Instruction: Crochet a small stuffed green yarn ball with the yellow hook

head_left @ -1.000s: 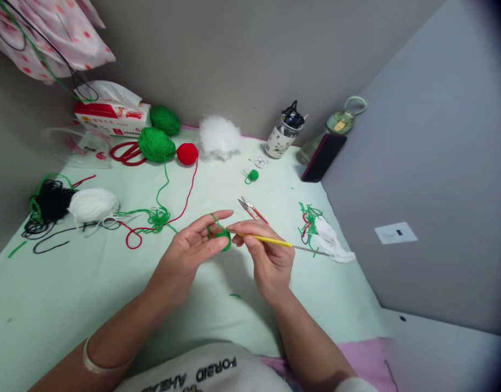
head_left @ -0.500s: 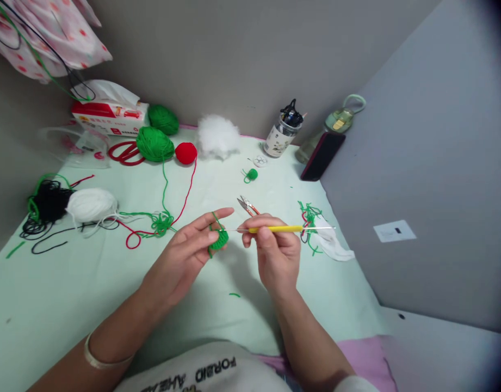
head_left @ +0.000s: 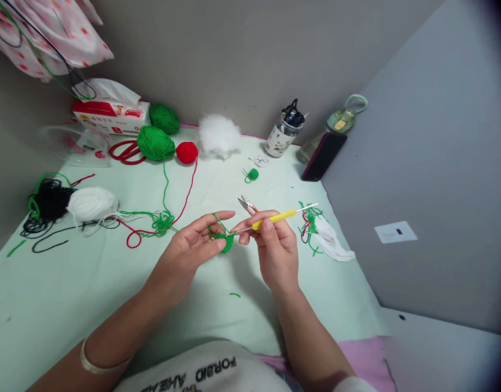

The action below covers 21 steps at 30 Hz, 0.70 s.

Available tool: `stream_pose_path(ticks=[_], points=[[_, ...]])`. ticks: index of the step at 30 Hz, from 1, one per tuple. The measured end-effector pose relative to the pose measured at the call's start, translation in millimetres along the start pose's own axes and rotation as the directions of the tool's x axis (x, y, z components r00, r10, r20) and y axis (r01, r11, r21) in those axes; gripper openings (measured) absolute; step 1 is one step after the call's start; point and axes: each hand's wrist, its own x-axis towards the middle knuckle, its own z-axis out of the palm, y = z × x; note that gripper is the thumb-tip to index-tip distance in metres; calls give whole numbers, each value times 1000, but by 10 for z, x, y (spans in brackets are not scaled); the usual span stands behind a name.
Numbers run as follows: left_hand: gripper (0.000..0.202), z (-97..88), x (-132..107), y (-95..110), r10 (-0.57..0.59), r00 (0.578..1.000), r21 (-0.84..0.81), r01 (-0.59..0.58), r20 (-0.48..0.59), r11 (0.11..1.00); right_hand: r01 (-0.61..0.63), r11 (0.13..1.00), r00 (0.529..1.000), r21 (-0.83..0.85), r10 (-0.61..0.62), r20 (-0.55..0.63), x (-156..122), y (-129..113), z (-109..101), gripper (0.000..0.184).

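Note:
Between thumb and fingers, my left hand (head_left: 195, 245) pinches a small green crochet piece (head_left: 227, 243), with green yarn looped over its raised index finger. My right hand (head_left: 273, 239) grips a yellow-handled crochet hook (head_left: 274, 219) like a pencil. The hook's metal shaft points left and its tip meets the piece's upper edge; the exact stitch is too small to make out. Just behind my right fingers lie thread snips (head_left: 247, 204). A tangle of green yarn (head_left: 162, 222) rests to the left of my left hand.
Green yarn balls (head_left: 155, 143), a red yarn ball (head_left: 187, 153) and white stuffing (head_left: 220, 136) line the back. White yarn (head_left: 92, 204) and black yarn (head_left: 52, 200) lie left. A pen jar (head_left: 281, 137), phone (head_left: 324, 157) and bottle (head_left: 340, 121) stand back right, yarn scraps (head_left: 310, 220) nearer.
The crochet hook has tilted, its rear end now higher and further left. The green piece has shifted slightly right and turned in my left fingers.

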Motion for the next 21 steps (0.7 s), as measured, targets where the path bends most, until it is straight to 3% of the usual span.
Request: stream_pose_path(ticks=[4,6,10,12,13,15,17,19,21], points=[[37,11,1,-42,57,997,47,-54,-58,997,201,935,979,-292,-197,43,-81,-24,5,21],[37,43,-2,-60,99,989,61,-93,-114,994,374,796,927,-476,-340,160,-115,-5,3,23],[48,108,-3,-72,88,986,-68,-98,-144,993,644,373,744,-668,-508,433,-143,71,1,34],[52,102,11,-63,-28,998,-205,16,-55,979,661,316,717,-680,-531,451,-141,86,2,36],[51,87,21,-55,-86,996,-262,82,-6,962,644,368,736,-671,-537,412,-137,81,2,36],[45,48,43,-36,-154,987,-327,161,47,931,542,594,826,-595,-507,247,-118,54,2,29],[41,15,55,-17,-140,990,-333,140,23,932,386,815,916,-433,-393,76,-90,25,5,23],[42,7,53,-3,-104,995,-293,99,0,951,270,915,961,-300,-277,17,-61,13,11,21],[44,22,42,1,-73,997,-239,73,9,968,244,930,970,-274,-239,50,-46,23,21,19]])
